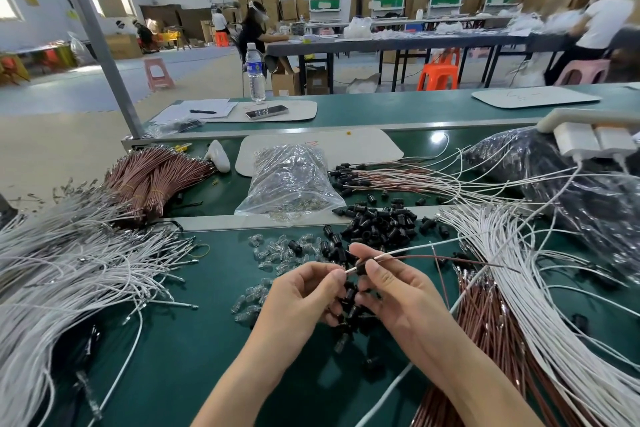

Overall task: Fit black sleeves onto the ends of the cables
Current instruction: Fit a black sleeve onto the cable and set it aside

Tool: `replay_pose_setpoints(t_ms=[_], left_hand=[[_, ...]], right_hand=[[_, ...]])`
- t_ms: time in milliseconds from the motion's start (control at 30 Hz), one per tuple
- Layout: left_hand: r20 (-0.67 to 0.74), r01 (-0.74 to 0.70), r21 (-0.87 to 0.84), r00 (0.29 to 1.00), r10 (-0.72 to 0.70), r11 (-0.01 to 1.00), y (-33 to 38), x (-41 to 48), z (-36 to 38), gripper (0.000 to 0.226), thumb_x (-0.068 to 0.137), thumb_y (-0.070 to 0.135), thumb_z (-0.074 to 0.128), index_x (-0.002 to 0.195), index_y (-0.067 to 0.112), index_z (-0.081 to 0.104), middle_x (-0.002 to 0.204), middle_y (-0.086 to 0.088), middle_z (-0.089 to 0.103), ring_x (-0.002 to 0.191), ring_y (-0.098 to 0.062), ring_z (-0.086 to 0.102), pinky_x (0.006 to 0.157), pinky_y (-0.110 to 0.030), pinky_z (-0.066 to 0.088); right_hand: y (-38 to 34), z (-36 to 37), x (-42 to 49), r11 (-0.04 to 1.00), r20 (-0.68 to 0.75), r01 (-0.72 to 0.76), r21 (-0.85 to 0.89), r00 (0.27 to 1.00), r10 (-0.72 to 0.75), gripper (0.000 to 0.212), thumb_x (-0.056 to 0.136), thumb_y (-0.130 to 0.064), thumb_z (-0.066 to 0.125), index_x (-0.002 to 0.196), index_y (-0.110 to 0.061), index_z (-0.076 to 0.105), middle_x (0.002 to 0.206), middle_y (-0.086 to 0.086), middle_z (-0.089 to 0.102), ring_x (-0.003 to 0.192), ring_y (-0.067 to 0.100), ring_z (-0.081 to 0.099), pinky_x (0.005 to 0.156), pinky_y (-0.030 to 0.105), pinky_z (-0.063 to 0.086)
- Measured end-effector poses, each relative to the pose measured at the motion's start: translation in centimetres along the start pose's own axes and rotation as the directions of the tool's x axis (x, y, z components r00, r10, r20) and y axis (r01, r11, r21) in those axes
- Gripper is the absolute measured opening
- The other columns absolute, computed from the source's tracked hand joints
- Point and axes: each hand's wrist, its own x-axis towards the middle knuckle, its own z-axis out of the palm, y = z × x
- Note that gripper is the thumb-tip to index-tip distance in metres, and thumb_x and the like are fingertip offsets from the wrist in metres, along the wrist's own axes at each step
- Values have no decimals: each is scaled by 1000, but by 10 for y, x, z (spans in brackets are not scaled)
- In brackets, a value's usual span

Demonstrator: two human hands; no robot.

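Fingers of L hand (pixel 304 291) pinch white cable (pixel 415 249) end; R hand (pixel 391 288) thumb + index grip black sleeve (pixel 362 269) on it, just right of L fingertips. Loose sleeves (pixel 377 226) piled beyond them.

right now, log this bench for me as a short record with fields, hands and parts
left: the left hand pinches the tip of the white cable
right: the right hand pinches the black sleeve, which seems threaded on that cable
trailing: the white cable and a brown cable run rightward from the right hand
spares: loose sleeves piled beyond the hands
other parts: clear bulbs left of that pile; plastic bag behind
surface: green table
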Motion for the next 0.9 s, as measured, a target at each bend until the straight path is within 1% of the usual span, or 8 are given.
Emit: replay_pose_setpoints(t_ms=[133,233,400,500,633,700,800,900], left_hand=[[-16,-19,45,1000,19,999,-3,0,4,10,97,17,66,95,11,74,76,-2,72,67,-14,64,62,-24,54],[-28,-59,56,998,60,997,-5,-1,10,11,96,18,66,96,10,74,79,-5,75,68,-13,66,66,-23,56],[-63,-59,-56,997,55,997,-5,-2,11,28,83,31,69,102,9,74,82,-9,76,70,-16,69,69,-27,60],[-55,-37,-31,998,35,999,-6,-1,9,20,90,26,69,103,10,75,84,-11,76,71,-17,70,69,-26,60],[-44,-43,15,998,44,999,-7,-2,9,13,96,19,66,98,9,73,82,-9,76,69,-16,69,67,-26,59],[-39,-41,8,998,41,999,-7,-3,10,13,98,17,64,99,6,71,83,-13,75,69,-17,67,66,-27,58],[-29,-25,-30,999,25,999,-6,-4,12,14,100,13,61,101,1,68,84,-18,73,68,-18,65,65,-28,59],[-22,-9,-56,1000,8,998,-4,-4,13,19,102,16,56,99,2,69,81,-11,73,69,-18,65,65,-30,60]], right_hand=[[3,3,1,999,-8,7,-35,1000,-7,31,83,-20,67,112,-16,78,81,7,67,78,14,66,74,25,58],[6,5,1,1000,12,2,-30,1000,-1,31,85,-20,66,113,-14,78,86,12,72,81,19,68,74,27,58],[4,8,1,999,-26,38,-13,999,-39,29,84,-22,65,108,-17,79,87,12,73,78,16,69,71,23,57],[3,8,1,999,-39,41,5,998,-41,30,84,-26,65,109,-17,78,91,11,73,80,15,69,71,23,57],[3,8,-1,991,-32,63,-118,997,-67,30,83,-35,66,110,-25,77,91,12,72,85,21,67,79,29,58],[4,7,-3,975,-32,79,-209,996,-87,31,79,-36,72,109,-31,76,91,10,71,87,21,67,84,31,58],[4,7,-4,955,-63,97,-281,991,-119,27,75,-31,77,102,-35,76,90,8,75,85,16,70,80,24,57],[2,7,-5,925,-78,126,-359,983,-165,22,80,-26,75,101,-30,76,85,11,74,76,11,67,74,19,55]])
